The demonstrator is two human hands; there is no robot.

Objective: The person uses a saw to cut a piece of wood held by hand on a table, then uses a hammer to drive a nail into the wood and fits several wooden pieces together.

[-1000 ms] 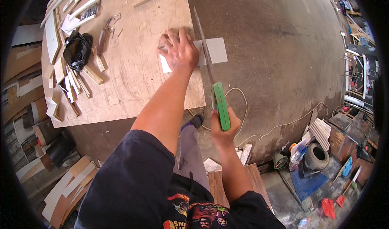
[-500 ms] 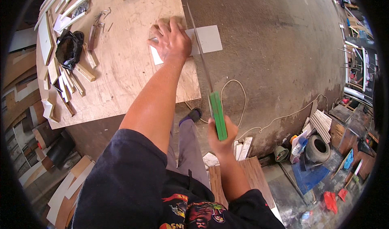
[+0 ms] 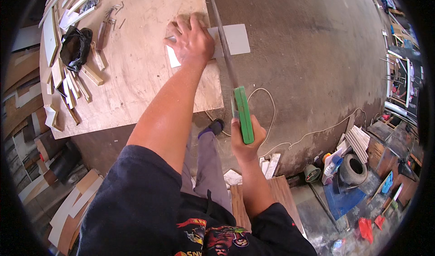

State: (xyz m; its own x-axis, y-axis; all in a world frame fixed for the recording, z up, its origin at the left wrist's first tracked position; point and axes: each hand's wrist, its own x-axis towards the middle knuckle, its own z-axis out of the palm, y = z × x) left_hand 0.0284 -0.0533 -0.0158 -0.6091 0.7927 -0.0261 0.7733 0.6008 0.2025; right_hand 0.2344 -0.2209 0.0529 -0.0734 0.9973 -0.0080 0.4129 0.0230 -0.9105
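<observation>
My left hand [image 3: 191,42] lies spread on a white flat board [image 3: 237,39], pressing it onto the plywood tabletop. Past the right edge of the table, the board's right part sticks out over the floor. My right hand [image 3: 247,152] is wrapped round the green handle of a handsaw [image 3: 244,111]. The saw's long blade points away from me and crosses the overhanging board just beyond the table edge. How deep the blade sits in the board I cannot tell.
On the plywood table [image 3: 149,84], a black plastic bag [image 3: 76,50] and several wood offcuts [image 3: 93,74] lie at the left. A cable [image 3: 272,120] loops across the floor. Stacked white strips [image 3: 357,142] and a tyre-like ring [image 3: 352,170] stand at the lower right.
My right hand has pushed the handsaw forward, away from me, along the board. My left hand stays in place on the board. The whole view has shifted slightly.
</observation>
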